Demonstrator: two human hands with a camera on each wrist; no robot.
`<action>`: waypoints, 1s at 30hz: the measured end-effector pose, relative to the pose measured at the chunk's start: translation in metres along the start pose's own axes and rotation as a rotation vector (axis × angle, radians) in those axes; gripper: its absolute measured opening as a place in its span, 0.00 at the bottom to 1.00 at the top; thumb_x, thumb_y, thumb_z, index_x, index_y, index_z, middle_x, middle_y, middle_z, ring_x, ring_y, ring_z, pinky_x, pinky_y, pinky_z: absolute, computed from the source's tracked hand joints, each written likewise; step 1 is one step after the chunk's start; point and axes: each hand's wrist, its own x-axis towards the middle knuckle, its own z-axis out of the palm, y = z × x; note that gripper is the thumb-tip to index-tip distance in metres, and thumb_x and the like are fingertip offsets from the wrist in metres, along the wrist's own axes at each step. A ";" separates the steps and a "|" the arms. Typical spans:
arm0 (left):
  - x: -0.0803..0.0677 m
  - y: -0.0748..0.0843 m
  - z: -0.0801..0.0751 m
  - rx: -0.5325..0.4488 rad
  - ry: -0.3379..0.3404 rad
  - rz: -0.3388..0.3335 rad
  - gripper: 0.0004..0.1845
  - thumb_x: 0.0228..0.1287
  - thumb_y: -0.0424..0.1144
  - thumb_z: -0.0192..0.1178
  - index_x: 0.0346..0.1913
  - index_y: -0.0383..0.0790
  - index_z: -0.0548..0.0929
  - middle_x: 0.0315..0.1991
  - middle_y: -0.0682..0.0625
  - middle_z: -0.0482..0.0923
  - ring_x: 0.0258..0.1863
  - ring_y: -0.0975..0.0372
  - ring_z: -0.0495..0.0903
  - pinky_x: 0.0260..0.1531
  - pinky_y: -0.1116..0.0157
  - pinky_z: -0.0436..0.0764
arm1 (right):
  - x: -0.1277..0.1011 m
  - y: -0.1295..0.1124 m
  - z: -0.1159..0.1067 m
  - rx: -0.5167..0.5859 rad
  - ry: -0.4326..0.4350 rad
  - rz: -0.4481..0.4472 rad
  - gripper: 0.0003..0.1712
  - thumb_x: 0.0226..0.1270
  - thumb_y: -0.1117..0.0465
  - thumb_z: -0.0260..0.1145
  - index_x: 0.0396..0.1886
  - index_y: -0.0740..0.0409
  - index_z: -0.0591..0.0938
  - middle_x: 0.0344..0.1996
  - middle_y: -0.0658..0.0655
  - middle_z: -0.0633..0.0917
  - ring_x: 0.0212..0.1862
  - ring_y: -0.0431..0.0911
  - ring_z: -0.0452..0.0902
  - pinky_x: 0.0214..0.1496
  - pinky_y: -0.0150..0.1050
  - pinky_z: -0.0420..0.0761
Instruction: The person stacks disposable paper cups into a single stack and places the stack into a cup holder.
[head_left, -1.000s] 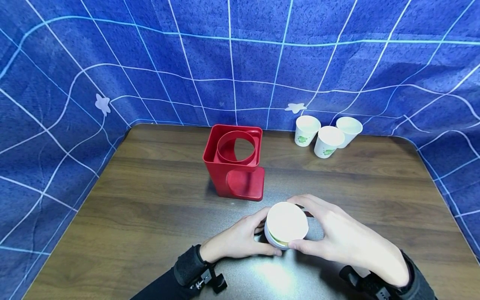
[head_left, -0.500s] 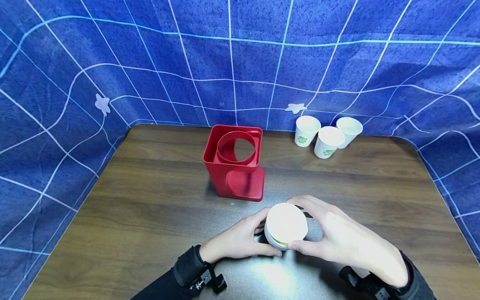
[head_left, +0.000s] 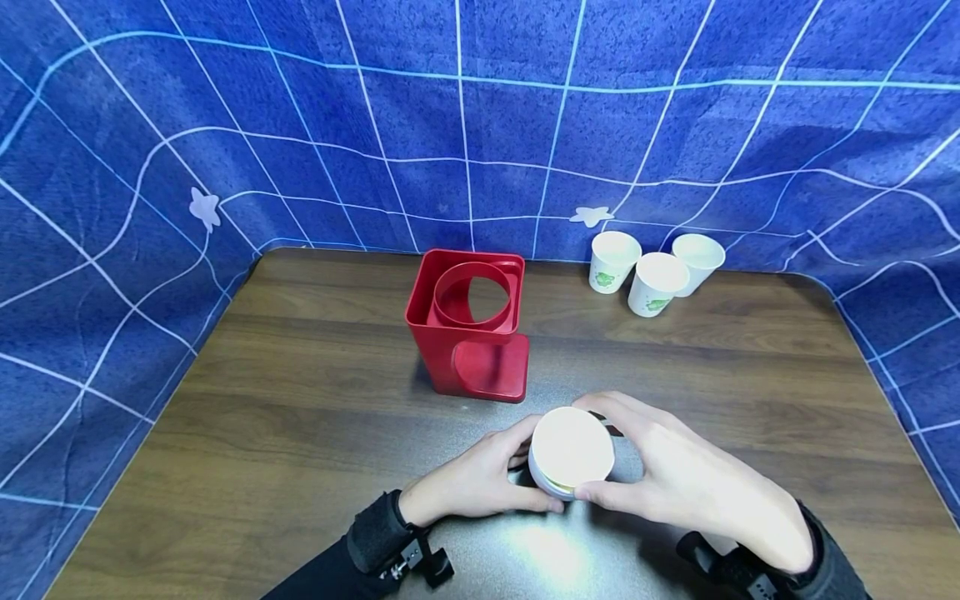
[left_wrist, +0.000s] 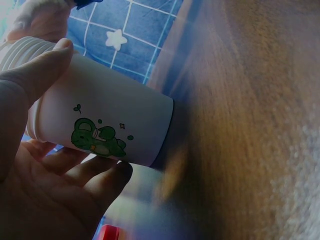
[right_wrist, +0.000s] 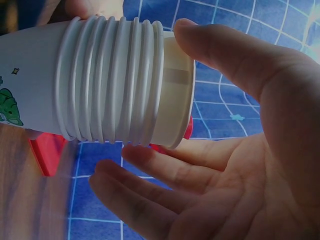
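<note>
Paper-cup stack (head_left: pixel 572 454): held upright, near side and rightward of red stand (head_left: pixel 472 333), clamped round the side by left hand (head_left: pixel 487 482) and pinched at the topmost rim by right hand (head_left: pixel 651 462); may buckle or skew if squeezed or tugged unevenly.

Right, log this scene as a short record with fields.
Cup stack: nested paper cups, green animal print
Left hand: holds the stack's side
Right hand: thumb and fingers at the stack's top end
Red holder: on the table, beyond the hands
Loose cups: three, upright, right of the holder
Backdrop: blue cloth, pale grid lines
</note>
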 end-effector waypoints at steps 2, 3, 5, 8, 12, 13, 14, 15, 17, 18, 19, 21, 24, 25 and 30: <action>0.000 0.000 0.000 0.004 0.000 0.001 0.43 0.55 0.39 0.80 0.72 0.54 0.67 0.66 0.57 0.77 0.66 0.69 0.76 0.66 0.72 0.75 | 0.000 0.000 0.000 0.001 -0.001 0.000 0.34 0.59 0.47 0.80 0.63 0.42 0.77 0.54 0.38 0.81 0.54 0.34 0.79 0.56 0.40 0.85; 0.000 0.000 0.000 0.005 0.000 0.000 0.44 0.55 0.39 0.80 0.72 0.54 0.67 0.66 0.57 0.77 0.66 0.69 0.76 0.66 0.72 0.75 | 0.000 0.000 0.000 0.000 -0.003 0.000 0.33 0.59 0.47 0.80 0.62 0.42 0.77 0.54 0.37 0.81 0.54 0.34 0.79 0.56 0.40 0.85; 0.000 -0.001 0.000 0.006 0.000 -0.001 0.44 0.55 0.39 0.80 0.72 0.55 0.67 0.66 0.57 0.77 0.66 0.69 0.76 0.67 0.72 0.74 | 0.000 0.000 0.000 0.001 -0.005 0.001 0.33 0.58 0.47 0.80 0.62 0.42 0.77 0.53 0.37 0.81 0.54 0.34 0.79 0.56 0.40 0.85; 0.000 -0.001 0.000 0.004 0.000 0.001 0.44 0.55 0.39 0.80 0.72 0.55 0.67 0.66 0.57 0.77 0.66 0.69 0.76 0.67 0.71 0.74 | 0.001 0.000 0.001 0.005 -0.009 0.005 0.33 0.58 0.46 0.80 0.62 0.41 0.77 0.53 0.37 0.81 0.54 0.34 0.79 0.56 0.41 0.86; 0.000 0.000 0.000 -0.003 0.000 0.006 0.43 0.55 0.39 0.79 0.72 0.56 0.67 0.66 0.57 0.77 0.66 0.69 0.76 0.67 0.71 0.74 | 0.001 0.001 0.001 0.013 -0.010 0.001 0.33 0.58 0.46 0.80 0.62 0.42 0.77 0.53 0.37 0.81 0.54 0.34 0.79 0.56 0.41 0.86; 0.000 0.000 0.000 -0.005 0.000 0.007 0.43 0.56 0.39 0.79 0.72 0.56 0.67 0.66 0.57 0.77 0.66 0.69 0.76 0.67 0.71 0.74 | 0.001 0.001 0.001 0.015 -0.010 -0.002 0.33 0.58 0.46 0.80 0.62 0.42 0.77 0.53 0.37 0.81 0.54 0.34 0.80 0.56 0.41 0.86; 0.000 -0.001 0.000 -0.006 0.001 0.006 0.43 0.55 0.39 0.79 0.72 0.57 0.67 0.66 0.57 0.77 0.66 0.69 0.76 0.67 0.71 0.74 | 0.001 0.001 0.001 0.018 -0.010 -0.004 0.34 0.58 0.46 0.80 0.62 0.42 0.77 0.53 0.37 0.81 0.54 0.34 0.80 0.56 0.41 0.86; 0.000 -0.001 0.000 -0.007 0.001 0.005 0.43 0.55 0.39 0.79 0.72 0.57 0.67 0.66 0.57 0.77 0.66 0.69 0.76 0.68 0.71 0.74 | 0.001 0.001 0.001 0.021 -0.013 -0.005 0.34 0.59 0.45 0.80 0.62 0.42 0.77 0.54 0.38 0.81 0.54 0.35 0.80 0.56 0.41 0.86; 0.000 -0.001 0.000 -0.007 0.003 0.003 0.44 0.55 0.39 0.79 0.72 0.57 0.67 0.66 0.57 0.76 0.66 0.69 0.76 0.68 0.71 0.74 | 0.000 0.001 0.001 0.024 -0.025 -0.003 0.34 0.60 0.44 0.79 0.63 0.43 0.76 0.54 0.39 0.81 0.55 0.35 0.80 0.57 0.42 0.86; 0.000 0.000 0.001 -0.008 0.003 0.003 0.44 0.55 0.39 0.80 0.72 0.57 0.67 0.66 0.57 0.76 0.66 0.69 0.76 0.68 0.71 0.74 | 0.000 0.001 0.001 0.026 -0.032 0.001 0.34 0.60 0.43 0.78 0.63 0.43 0.76 0.55 0.40 0.81 0.55 0.36 0.80 0.57 0.42 0.86; 0.000 0.000 0.000 -0.010 0.003 0.002 0.44 0.55 0.39 0.79 0.72 0.57 0.67 0.66 0.57 0.76 0.66 0.69 0.76 0.68 0.71 0.74 | 0.000 0.001 0.001 0.026 -0.040 0.003 0.34 0.61 0.42 0.78 0.64 0.44 0.76 0.55 0.40 0.81 0.55 0.36 0.80 0.57 0.43 0.86; 0.000 0.000 0.000 -0.009 0.004 0.001 0.44 0.55 0.39 0.79 0.73 0.57 0.67 0.66 0.57 0.76 0.66 0.69 0.76 0.68 0.71 0.74 | 0.000 0.002 0.000 0.028 -0.056 0.013 0.35 0.62 0.40 0.75 0.64 0.45 0.76 0.55 0.42 0.81 0.55 0.37 0.80 0.57 0.45 0.86; 0.000 0.000 0.000 -0.009 0.003 0.002 0.44 0.56 0.39 0.79 0.73 0.58 0.67 0.66 0.57 0.76 0.66 0.69 0.76 0.68 0.71 0.74 | 0.000 0.002 0.000 0.030 -0.068 0.021 0.35 0.63 0.38 0.74 0.65 0.45 0.75 0.56 0.43 0.81 0.55 0.38 0.80 0.57 0.47 0.86; 0.000 0.000 0.000 -0.008 0.002 0.004 0.44 0.56 0.39 0.79 0.73 0.58 0.66 0.66 0.57 0.76 0.66 0.69 0.76 0.68 0.71 0.74 | 0.000 0.002 0.001 0.029 -0.069 0.021 0.35 0.63 0.38 0.74 0.64 0.45 0.75 0.55 0.43 0.81 0.55 0.38 0.80 0.56 0.47 0.86; 0.000 -0.001 0.000 -0.018 -0.005 0.026 0.44 0.56 0.38 0.79 0.73 0.56 0.66 0.66 0.56 0.77 0.66 0.67 0.77 0.67 0.70 0.75 | -0.001 0.002 0.001 0.023 -0.067 0.014 0.34 0.63 0.40 0.75 0.64 0.45 0.75 0.55 0.43 0.82 0.54 0.38 0.80 0.55 0.47 0.87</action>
